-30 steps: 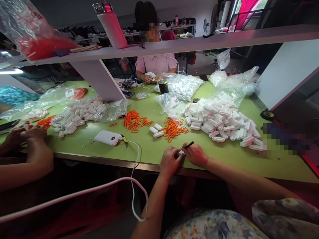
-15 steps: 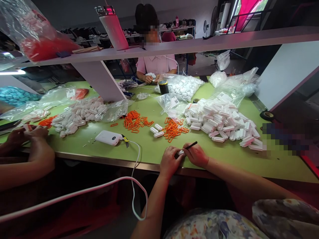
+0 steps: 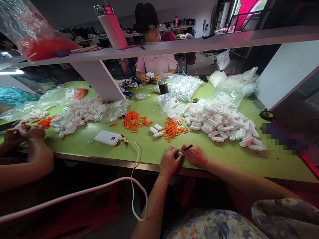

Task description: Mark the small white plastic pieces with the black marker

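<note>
My left hand (image 3: 169, 162) and my right hand (image 3: 196, 155) meet at the near edge of the green table (image 3: 154, 149). The left fingers pinch a small white part (image 3: 179, 153). The right fingers grip a thin black tool (image 3: 187, 148) whose tip lies on that part. Just beyond them lies a pile of orange clips (image 3: 174, 127) with a few loose white pieces (image 3: 157, 130). A big heap of white parts (image 3: 219, 121) is to the right of it.
A white power bank (image 3: 108, 137) with a white cable (image 3: 134, 186) lies left of my hands. Another orange pile (image 3: 133, 121), bagged white parts (image 3: 79, 114) and a black cup (image 3: 163, 86) lie further off. A co-worker's hands (image 3: 27, 136) work at the far left; another person sits opposite under a shelf (image 3: 174, 44).
The black tool in my right hand has tipped lower and shifted slightly left. The co-worker's hands at the left moved a little. The person opposite has spread their hands apart.
</note>
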The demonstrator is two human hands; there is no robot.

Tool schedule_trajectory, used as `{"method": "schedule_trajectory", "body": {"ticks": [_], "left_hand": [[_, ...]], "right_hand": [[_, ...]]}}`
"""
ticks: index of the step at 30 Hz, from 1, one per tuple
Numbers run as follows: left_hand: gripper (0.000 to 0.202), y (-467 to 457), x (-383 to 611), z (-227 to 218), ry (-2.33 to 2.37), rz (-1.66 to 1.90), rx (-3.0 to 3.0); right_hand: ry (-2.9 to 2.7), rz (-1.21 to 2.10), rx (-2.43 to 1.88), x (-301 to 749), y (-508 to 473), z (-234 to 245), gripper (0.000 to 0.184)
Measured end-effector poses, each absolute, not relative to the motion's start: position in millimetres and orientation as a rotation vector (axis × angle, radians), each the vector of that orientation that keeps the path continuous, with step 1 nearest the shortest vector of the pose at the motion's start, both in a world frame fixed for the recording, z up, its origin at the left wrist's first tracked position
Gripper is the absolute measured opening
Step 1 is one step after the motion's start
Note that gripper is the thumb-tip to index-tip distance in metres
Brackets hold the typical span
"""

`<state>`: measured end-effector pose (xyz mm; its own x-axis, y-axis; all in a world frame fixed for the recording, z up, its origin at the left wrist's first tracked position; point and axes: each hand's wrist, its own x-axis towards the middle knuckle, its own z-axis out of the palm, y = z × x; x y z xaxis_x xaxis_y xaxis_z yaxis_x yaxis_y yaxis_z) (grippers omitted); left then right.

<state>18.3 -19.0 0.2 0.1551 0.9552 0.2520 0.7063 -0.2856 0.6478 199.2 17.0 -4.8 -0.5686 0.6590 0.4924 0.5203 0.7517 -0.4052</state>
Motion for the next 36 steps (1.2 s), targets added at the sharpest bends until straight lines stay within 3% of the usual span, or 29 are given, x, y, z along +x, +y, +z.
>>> {"method": "schedule_trajectory", "body": {"ticks": [36], "left_hand": [[0.01, -20, 18, 4, 1.549, 0.864, 2.052]], "right_hand": [[-2.308, 0.3, -0.923, 202, 20, -8, 0.034]]}}
